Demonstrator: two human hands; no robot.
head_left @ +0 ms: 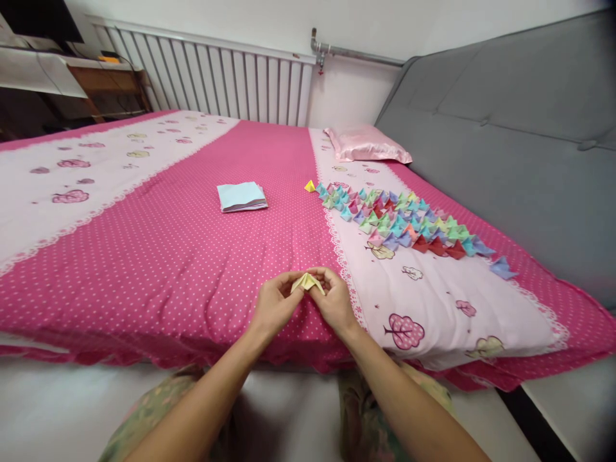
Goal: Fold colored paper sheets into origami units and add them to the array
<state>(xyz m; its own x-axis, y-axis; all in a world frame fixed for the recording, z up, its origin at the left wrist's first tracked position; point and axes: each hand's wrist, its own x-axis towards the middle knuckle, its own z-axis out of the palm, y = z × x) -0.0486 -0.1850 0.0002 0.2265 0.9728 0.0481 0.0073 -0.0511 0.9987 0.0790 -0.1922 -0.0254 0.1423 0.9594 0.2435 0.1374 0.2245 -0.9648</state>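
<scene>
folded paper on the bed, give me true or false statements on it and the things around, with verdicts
1. The left hand and the right hand both hold a yellow paper. True.
2. A paper stack lies on the bed, left of the folded pieces. True.
3. The folded pieces are all red. False: some are green, some blue.
4. A pillow lies beyond the folded pieces. True.
5. The paper stack lies on the pillow. False: it lies on the bed.

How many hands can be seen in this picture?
2: the left hand and the right hand, over the near part of the bed, both holding the pale yellow folded paper.
</scene>
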